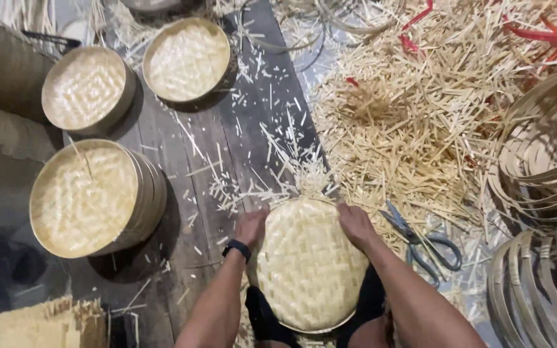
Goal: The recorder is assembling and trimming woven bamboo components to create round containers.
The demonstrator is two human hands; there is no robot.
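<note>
Three round woven bamboo trays (85,196) on dark plank floor (227,138); scissors (423,241) beside heap of bamboo offcuts (414,122); coiled bamboo hoops (543,161) at right edge.

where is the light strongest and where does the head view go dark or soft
Head view: brightest on the pile of pale bamboo offcuts at right; the stack of round woven bamboo trays casts a dark shadow on the grey plank floor; the left edge is dim; the black-handled scissors look slightly soft.
</note>
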